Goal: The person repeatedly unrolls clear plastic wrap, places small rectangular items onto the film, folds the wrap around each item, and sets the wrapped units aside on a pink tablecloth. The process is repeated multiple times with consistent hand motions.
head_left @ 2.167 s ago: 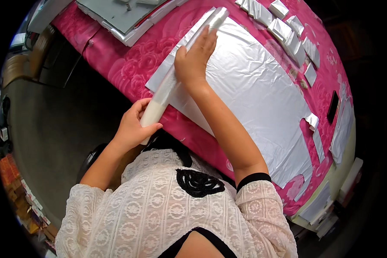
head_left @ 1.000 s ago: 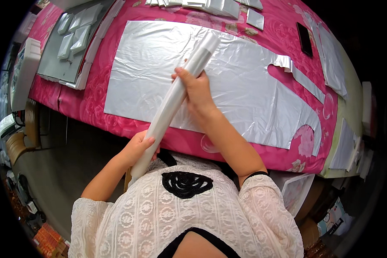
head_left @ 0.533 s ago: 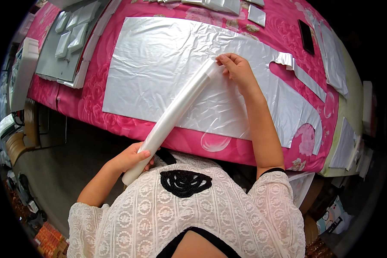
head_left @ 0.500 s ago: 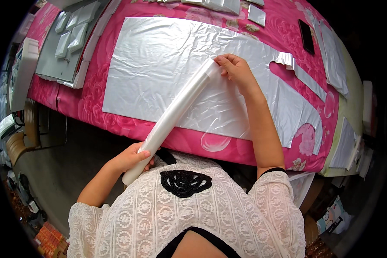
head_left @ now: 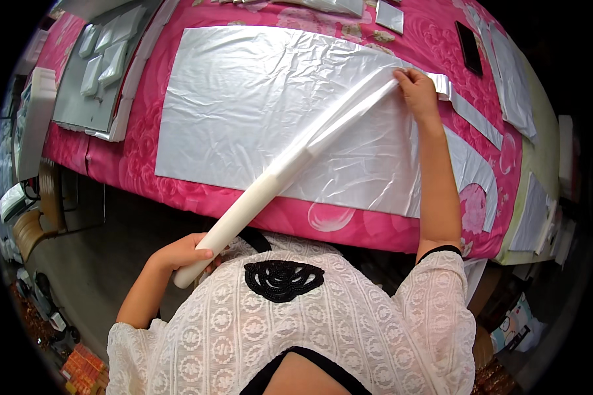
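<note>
My left hand (head_left: 186,253) is wrapped round the lower end of a smooth white roll (head_left: 237,212), held slanting up and away from my body. A thin, translucent plastic film (head_left: 349,113) stretches in folds from the roll's upper part. Its far end is pinched between the thumb and fingers of my right hand (head_left: 416,92). Beneath them a large silvery-white plastic bag (head_left: 224,105) lies flat on the table, creased, with cut-out handle loops on its right side. My right forearm hides part of the bag.
The table has a pink floral cloth (head_left: 138,148). A grey board (head_left: 79,99) with small folded white packets (head_left: 113,62) lies at left. A black phone (head_left: 468,47) and more folded plastic (head_left: 507,85) lie at right. A wooden chair (head_left: 36,230) stands by the left edge.
My right hand has moved to the right and away, drawing the film out past the roll's upper end. My left hand stays low on the roll and has shifted slightly down and left.
</note>
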A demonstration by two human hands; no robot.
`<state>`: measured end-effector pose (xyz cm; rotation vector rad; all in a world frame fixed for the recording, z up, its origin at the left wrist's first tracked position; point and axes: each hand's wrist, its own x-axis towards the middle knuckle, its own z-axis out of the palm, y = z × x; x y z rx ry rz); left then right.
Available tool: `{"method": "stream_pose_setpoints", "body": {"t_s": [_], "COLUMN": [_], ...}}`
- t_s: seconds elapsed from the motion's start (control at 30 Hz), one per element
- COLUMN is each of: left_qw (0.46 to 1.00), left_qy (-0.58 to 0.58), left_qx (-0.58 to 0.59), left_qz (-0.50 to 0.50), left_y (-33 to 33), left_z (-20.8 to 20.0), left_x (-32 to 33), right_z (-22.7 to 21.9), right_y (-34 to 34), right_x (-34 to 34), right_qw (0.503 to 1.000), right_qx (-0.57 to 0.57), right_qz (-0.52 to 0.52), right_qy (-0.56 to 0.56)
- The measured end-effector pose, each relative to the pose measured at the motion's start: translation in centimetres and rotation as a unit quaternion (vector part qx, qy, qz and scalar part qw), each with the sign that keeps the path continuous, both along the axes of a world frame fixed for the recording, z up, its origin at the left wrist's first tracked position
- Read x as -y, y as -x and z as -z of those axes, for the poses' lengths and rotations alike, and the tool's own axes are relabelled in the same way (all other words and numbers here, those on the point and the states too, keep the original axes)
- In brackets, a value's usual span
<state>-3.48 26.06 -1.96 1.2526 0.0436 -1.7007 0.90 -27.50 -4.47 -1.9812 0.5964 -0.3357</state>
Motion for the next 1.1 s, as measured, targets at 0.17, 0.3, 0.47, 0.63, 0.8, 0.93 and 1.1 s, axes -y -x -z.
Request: {"method": "stream_pose_setpoints", "body": {"t_s": [0.17,0.3,0.47,0.63,0.8,0.93,1.1], "left_qw": [0.991,0.900,0.682,0.478,0.542,0.508,0.508], "left_qy": [-0.003,0.038,0.026,0.245,0.265,0.234,0.202], "left_qx": [0.002,0.308,0.668,0.826,0.737,0.752,0.759], "left_qz": [0.135,0.305,0.298,0.170,0.303,0.348,0.352], "left_y": [-2.1,-6.4,-8.4,-8.0,-4.1,-2.5,-1.5], "left_z": [-0.2,-4.0,-5.4,-2.6,-0.2,1.6,1.4], "left_x": [-2.5,4.6,14.5,18.2,18.2,17.8,17.2], "right_z": [0.3,-0.9,-1.0,-1.4,-1.2,-2.3,-5.2], "right_y": [1.5,0.3,-2.3,-4.0,-5.3,-5.0,-0.8], "right_x": [6.2,1.3,-4.2,-4.3,-3.6,-3.5,-6.7], "right_qw": [0.995,0.998,0.993,0.985,0.974,0.989,0.992], "right_qx": [-0.009,-0.006,-0.019,-0.024,-0.065,-0.091,-0.005], "right_qz": [0.035,-0.007,-0.118,-0.162,-0.199,-0.118,-0.102], "right_qy": [0.091,0.055,0.007,0.045,0.085,0.003,0.074]}}
